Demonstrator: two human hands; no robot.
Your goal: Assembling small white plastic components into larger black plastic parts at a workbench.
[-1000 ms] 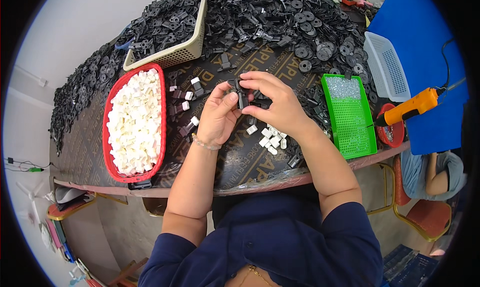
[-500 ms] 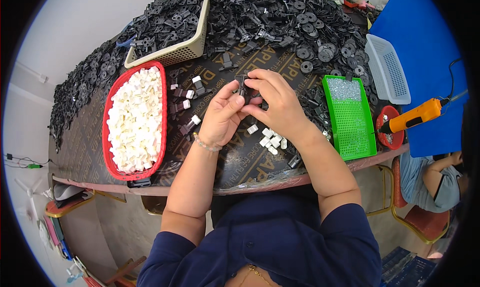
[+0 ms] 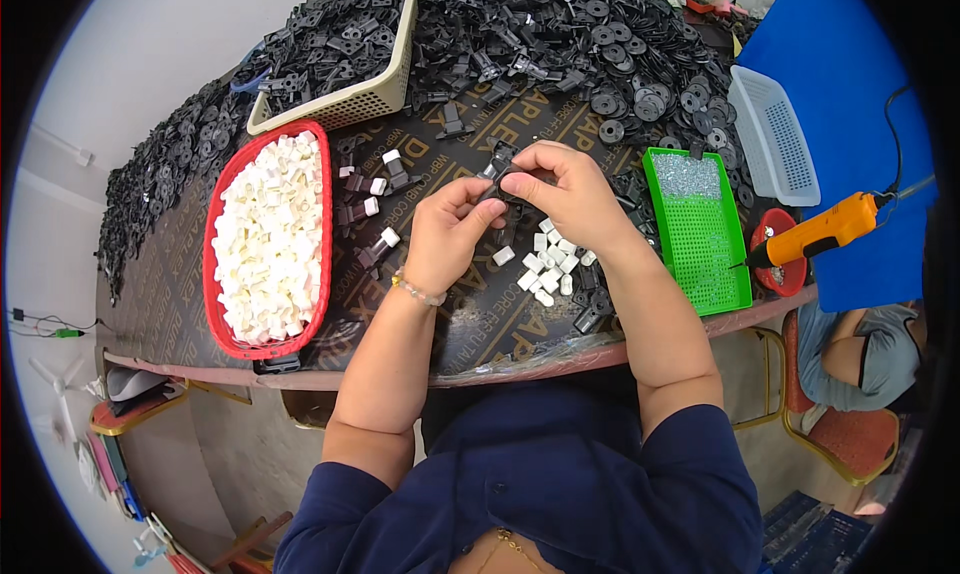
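While the left hand [image 3: 455,224] and right hand [image 3: 562,189] pinch a black plastic fitting [image 3: 498,160] between thumbs and fingers above the dark table [image 3: 455,344], the step looks like close manipulation; the next move probably calls for steady pressure; nearer lie smooth white blocky caps [image 3: 547,260]; left, a red basket [image 3: 262,351]; right, a perforated green tray [image 3: 680,239].

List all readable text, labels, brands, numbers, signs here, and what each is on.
Tabletop: tan printed lettering, large and small, partly covered; wording not copied here.
Orange power tool: any marking is too small to read.
Held black part: no legible marking.
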